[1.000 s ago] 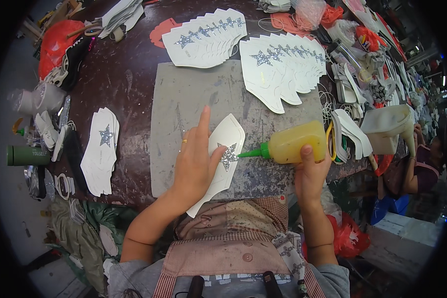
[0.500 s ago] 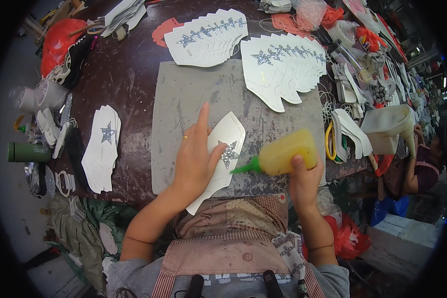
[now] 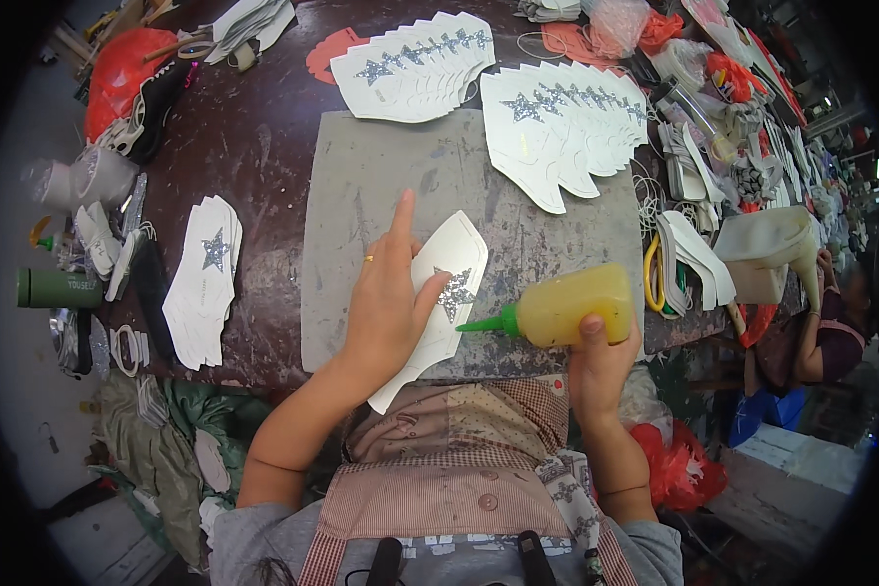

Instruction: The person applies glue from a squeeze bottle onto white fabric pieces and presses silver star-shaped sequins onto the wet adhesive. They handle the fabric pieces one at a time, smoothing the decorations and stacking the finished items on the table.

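A white shoe-upper piece [image 3: 442, 256] with a silver glitter star [image 3: 453, 295] is held at a slant over the near part of a grey board. My left hand [image 3: 386, 303] grips its left side, thumb on top by the star and index finger stretched away; the other fingers are mostly hidden beneath the piece. My right hand [image 3: 604, 366] is closed round a squeeze bottle [image 3: 574, 305] of yellowish liquid. The bottle lies nearly level, its green nozzle tip pointing left, close to the piece's right edge just below the star.
The grey board [image 3: 361, 166] lies on a dark red table [image 3: 254, 146]. Two fanned stacks of star pieces, a left stack [image 3: 400, 83] and a right stack [image 3: 547, 137], stand at its far side. Another stack [image 3: 200, 303] lies left, near a green flask [image 3: 59, 288]. Clutter and a whitish container [image 3: 757, 249] are right.
The squeeze bottle has tipped to a more level pose, and its nozzle tip sits slightly higher. My left hand keeps its hold on the piece. The whole view has shifted a little.
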`<state>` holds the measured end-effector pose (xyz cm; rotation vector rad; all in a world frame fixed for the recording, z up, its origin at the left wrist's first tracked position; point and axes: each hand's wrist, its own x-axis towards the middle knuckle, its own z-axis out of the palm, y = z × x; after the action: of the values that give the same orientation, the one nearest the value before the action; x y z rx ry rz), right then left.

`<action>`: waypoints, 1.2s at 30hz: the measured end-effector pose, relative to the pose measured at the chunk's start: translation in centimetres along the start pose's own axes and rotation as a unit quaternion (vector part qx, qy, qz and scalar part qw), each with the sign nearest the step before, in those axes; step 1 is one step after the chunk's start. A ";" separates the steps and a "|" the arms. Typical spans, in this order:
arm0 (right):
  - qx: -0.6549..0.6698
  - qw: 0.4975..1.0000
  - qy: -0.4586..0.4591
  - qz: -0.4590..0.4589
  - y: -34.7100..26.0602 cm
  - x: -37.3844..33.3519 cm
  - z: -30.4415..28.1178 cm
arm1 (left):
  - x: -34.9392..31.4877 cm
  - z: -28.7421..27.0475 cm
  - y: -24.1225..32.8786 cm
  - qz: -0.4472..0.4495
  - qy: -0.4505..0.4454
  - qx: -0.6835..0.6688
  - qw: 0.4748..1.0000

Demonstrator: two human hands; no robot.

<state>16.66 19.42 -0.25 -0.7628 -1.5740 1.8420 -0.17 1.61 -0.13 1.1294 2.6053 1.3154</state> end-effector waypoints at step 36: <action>0.275 0.954 0.109 -0.048 0.8 5.2 -3.5 | 13.1 -15.1 -23.5 -0.092 0.000 0.542 0.835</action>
<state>15.78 25.46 -1.78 -0.5903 -0.8765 1.9162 -28.63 -10.04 -3.05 0.7951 3.3344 -0.3531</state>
